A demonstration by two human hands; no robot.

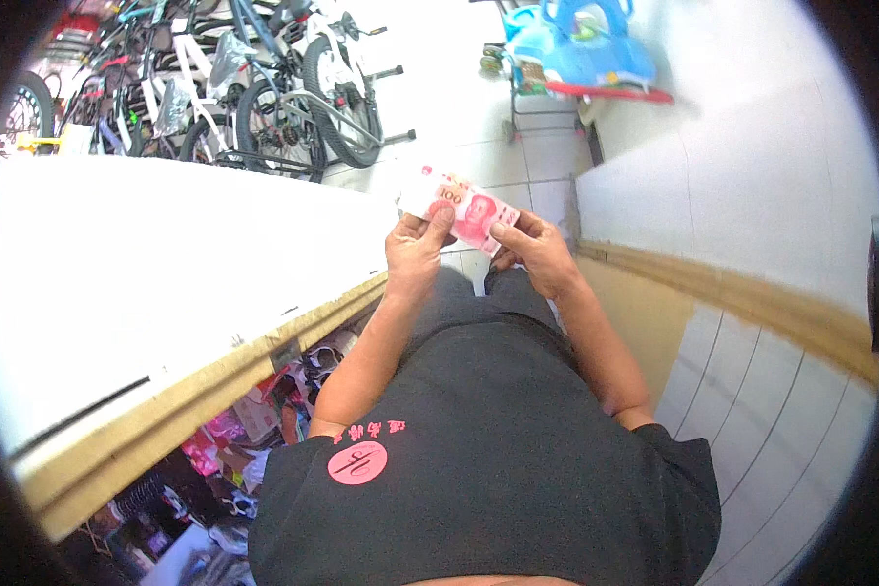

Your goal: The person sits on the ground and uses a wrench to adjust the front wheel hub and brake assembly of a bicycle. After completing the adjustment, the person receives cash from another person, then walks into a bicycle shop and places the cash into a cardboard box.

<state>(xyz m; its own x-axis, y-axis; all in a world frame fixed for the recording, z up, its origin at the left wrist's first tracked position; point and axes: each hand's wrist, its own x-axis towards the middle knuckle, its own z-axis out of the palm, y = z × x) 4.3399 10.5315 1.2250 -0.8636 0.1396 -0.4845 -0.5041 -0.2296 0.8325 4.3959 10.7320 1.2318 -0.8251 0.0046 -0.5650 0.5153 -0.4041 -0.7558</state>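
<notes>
A pink and white banknote (pixel 476 217) is stretched between my two hands, in front of my dark trousers. My left hand (pixel 420 244) pinches its left part, with the thumb lying on the printed face. At its lower right end my right hand (pixel 537 251) grips it between thumb and fingers. The note is tilted, its left end higher in the picture. Whether more than one note is held cannot be made out. Most of the fingers are hidden behind the note.
A white counter (pixel 186 254) with a wooden edge runs along my left, with jumbled goods (pixel 254 420) under it. Several bicycles (pixel 283 107) stand beyond it. Ahead right is a cart (pixel 547 117) bearing blue plastic items (pixel 606 54). A white wall (pixel 732 176) rises on the right.
</notes>
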